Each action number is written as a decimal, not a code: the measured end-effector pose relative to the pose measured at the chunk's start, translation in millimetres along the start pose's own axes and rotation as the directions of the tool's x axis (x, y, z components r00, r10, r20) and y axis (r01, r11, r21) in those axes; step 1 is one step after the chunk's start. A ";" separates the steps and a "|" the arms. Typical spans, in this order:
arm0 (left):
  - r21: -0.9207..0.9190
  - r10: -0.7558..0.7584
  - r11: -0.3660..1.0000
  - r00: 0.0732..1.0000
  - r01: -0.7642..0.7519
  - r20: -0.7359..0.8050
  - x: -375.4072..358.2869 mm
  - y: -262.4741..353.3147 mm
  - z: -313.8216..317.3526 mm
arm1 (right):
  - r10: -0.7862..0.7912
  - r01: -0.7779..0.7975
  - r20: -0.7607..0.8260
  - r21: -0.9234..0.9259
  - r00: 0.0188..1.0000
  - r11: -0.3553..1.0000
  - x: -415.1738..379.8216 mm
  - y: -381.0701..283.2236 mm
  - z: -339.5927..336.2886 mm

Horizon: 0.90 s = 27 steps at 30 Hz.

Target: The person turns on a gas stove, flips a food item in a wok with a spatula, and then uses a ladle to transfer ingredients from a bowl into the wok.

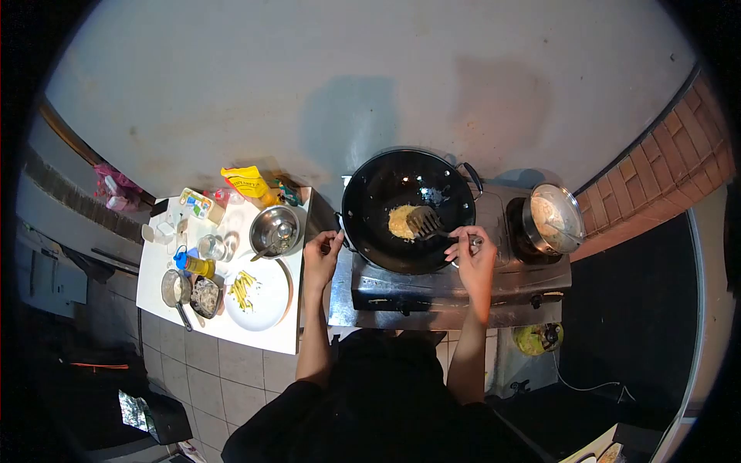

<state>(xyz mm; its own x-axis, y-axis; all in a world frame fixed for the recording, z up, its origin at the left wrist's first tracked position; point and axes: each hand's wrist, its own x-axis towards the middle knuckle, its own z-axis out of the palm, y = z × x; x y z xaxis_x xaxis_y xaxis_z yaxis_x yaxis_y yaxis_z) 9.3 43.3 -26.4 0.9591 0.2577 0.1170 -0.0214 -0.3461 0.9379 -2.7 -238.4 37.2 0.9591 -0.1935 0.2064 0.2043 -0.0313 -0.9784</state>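
A black wok (386, 174) sits on the stove, with a small mound of yellowish, crumbly food (400, 222) near its middle. My right hand (472, 251) is closed around the handle of a slotted spatula (424, 222). The spatula's head is inside the wok, touching the right side of the food. At the wok's left rim, my left hand (323, 253) is curled closed at the side handle, which its fingers mostly cover. A second wok handle (471, 179) sticks out at the upper right.
Right of the wok stands a metal pot (554, 220) with pale contents. On the white table (282, 336) at left are a plate (270, 305) with green-yellow strips, a steel bowl (275, 231), an oil bottle (202, 267), a small saucepan (176, 287) and a yellow bag (245, 182).
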 end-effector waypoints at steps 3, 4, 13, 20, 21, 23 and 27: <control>0.039 -0.047 0.998 0.998 0.045 0.042 -1.2 7.1 -3.9 | -0.008 0.008 -0.001 0.007 1.000 1.000 2.1 4.8 -1.8; 0.042 -0.044 0.998 0.998 0.042 0.041 -1.4 8.5 -3.9 | -0.005 0.005 0.002 -0.014 1.000 1.000 2.2 5.0 -2.6; 0.007 0.052 0.999 0.998 -0.051 -0.041 -0.7 -0.4 3.7 | 0.045 -0.045 0.002 -0.034 0.999 0.998 4.3 2.1 -8.3; 0.031 0.085 0.996 0.995 -0.083 -0.053 -0.4 -4.0 4.2 | -0.004 0.006 0.048 -0.053 0.999 0.999 2.4 -1.4 -10.5; 0.030 0.085 0.996 0.995 -0.083 -0.054 -0.7 -3.6 4.3 | -0.005 0.007 0.049 -0.054 0.999 0.999 1.6 -1.3 -10.8; 0.031 0.068 0.997 0.996 -0.067 -0.054 -0.9 -2.2 4.3 | -0.019 0.024 0.073 -0.067 0.997 0.997 -0.1 -1.3 -11.1; 0.028 0.077 0.997 0.995 -0.075 -0.064 -1.9 -0.7 5.4 | 0.004 0.007 0.112 -0.093 0.994 0.996 -2.1 -8.9 -12.0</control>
<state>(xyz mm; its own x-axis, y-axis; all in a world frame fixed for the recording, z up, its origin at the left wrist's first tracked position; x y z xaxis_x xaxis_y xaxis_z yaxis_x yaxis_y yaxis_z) 8.9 38.2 -29.1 0.9348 0.2871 0.2093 -0.0858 -0.3894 0.9171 -8.9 -249.5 45.3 0.9758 -0.0825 0.2024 0.1916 -0.1233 -0.9737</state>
